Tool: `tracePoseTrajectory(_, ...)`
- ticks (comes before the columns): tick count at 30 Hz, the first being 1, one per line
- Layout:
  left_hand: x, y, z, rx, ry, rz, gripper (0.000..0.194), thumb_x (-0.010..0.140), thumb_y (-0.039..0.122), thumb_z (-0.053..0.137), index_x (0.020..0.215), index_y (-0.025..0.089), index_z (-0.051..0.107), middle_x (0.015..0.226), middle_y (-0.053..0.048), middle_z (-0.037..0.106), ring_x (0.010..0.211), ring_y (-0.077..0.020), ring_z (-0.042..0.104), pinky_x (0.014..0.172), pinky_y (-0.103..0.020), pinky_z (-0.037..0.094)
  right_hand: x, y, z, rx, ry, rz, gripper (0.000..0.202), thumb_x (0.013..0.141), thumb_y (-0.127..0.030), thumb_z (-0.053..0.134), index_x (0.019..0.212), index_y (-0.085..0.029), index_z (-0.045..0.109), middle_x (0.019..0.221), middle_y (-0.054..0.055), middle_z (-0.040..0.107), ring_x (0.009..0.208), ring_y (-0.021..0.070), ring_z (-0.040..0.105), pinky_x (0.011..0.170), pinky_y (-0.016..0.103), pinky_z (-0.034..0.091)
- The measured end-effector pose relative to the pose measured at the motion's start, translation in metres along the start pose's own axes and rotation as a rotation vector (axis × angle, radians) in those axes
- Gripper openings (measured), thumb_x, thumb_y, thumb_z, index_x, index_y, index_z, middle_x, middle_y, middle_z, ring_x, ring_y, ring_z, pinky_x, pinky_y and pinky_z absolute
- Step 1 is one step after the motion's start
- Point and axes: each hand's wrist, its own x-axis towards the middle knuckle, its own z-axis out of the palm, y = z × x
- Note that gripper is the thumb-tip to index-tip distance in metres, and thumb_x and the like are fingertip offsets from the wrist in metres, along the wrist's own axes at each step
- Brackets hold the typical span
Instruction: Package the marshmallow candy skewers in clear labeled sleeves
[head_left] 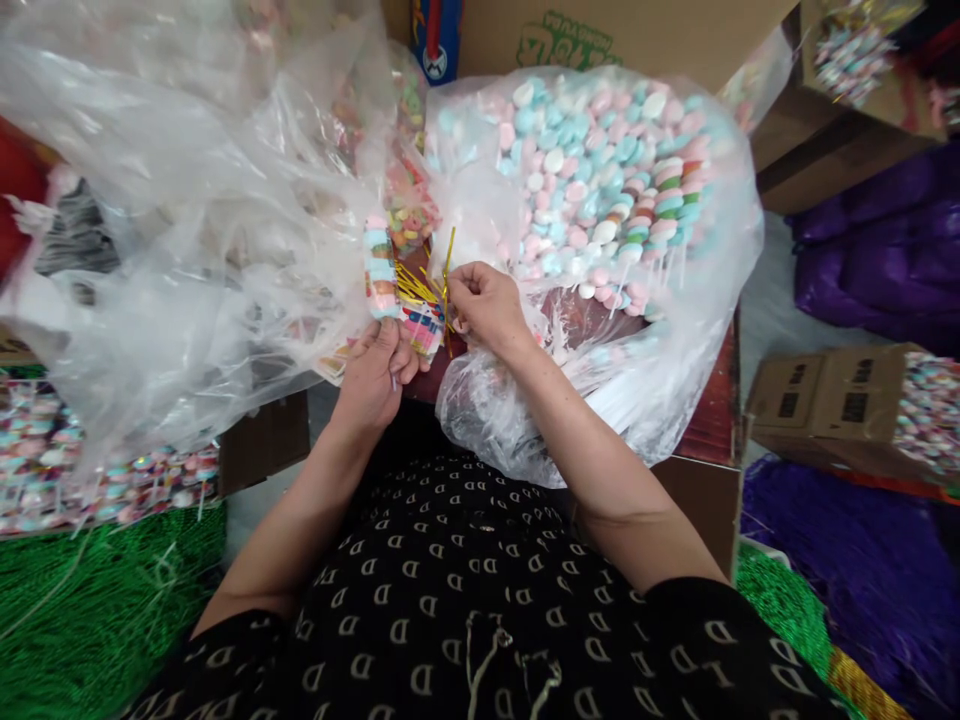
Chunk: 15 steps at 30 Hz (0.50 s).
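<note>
My left hand [386, 365] pinches the lower end of an upright wrapped candy skewer [380, 268] with blue, pink and brown pieces; its stick shows below the fingers. Just right of it, my right hand [480, 300] is closed on a thin gold twist tie [448, 262]. More gold ties [412, 286] lie behind and between the hands, beside a small printed card [424, 328]. A large clear bag of pink, blue and white candy skewers [577, 180] lies open beyond my right hand.
Clear plastic bags [187, 200] cover the left side. A cardboard box [637, 40] stands behind. Candy-filled boxes flank both sides, one at the right [825, 405]. Green strands [97, 590] lie lower left, purple strands [847, 560] lower right.
</note>
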Motion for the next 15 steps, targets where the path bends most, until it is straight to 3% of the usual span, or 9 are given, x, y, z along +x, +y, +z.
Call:
tracePoseTrajectory(4,0.000,0.000,0.001,0.006,0.001,0.003,0.038,0.098,0.043,0.067,0.070,0.019,0.058,0.043,0.011,0.033,0.037,-0.0056,0.034,0.055,-0.020,0.053,-0.003,0.008,0.005,-0.028,-0.015,-0.016,0.012,0.088,-0.023,0.055,0.090,-0.019,0.066,0.073,-0.002,0.067,0.063,0.0128,0.060,0.060,0.023,0.047)
tracePoseTrajectory(8,0.000,-0.001,0.003,0.026,0.016,0.008,0.040,0.096,0.044,0.069,0.069,0.019,0.056,0.043,0.012,0.034,0.036,-0.0049,0.035,0.053,-0.018,0.051,-0.005,0.010,0.003,-0.035,-0.054,-0.047,0.023,0.087,-0.020,0.054,0.104,-0.019,0.068,0.071,-0.004,0.066,0.060,0.0114,0.058,0.059,0.022,0.047)
tracePoseTrajectory(11,0.002,-0.003,0.003,0.048,0.029,0.017,0.041,0.095,0.045,0.071,0.068,0.019,0.054,0.044,0.012,0.034,0.036,-0.0047,0.034,0.053,-0.019,0.051,-0.012,0.004,-0.003,-0.002,-0.077,-0.071,0.029,0.087,-0.019,0.053,0.111,-0.018,0.069,0.069,-0.005,0.064,0.059,0.0110,0.058,0.061,0.023,0.048)
tracePoseTrajectory(15,0.004,-0.007,0.004,0.068,0.032,0.051,0.036,0.096,0.044,0.070,0.073,0.020,0.056,0.045,0.012,0.037,0.038,-0.0055,0.036,0.055,-0.020,0.051,-0.030,-0.014,-0.009,0.040,-0.104,-0.140,0.021,0.087,-0.021,0.058,0.102,-0.018,0.073,0.084,0.000,0.073,0.072,0.0131,0.065,0.071,0.026,0.053)
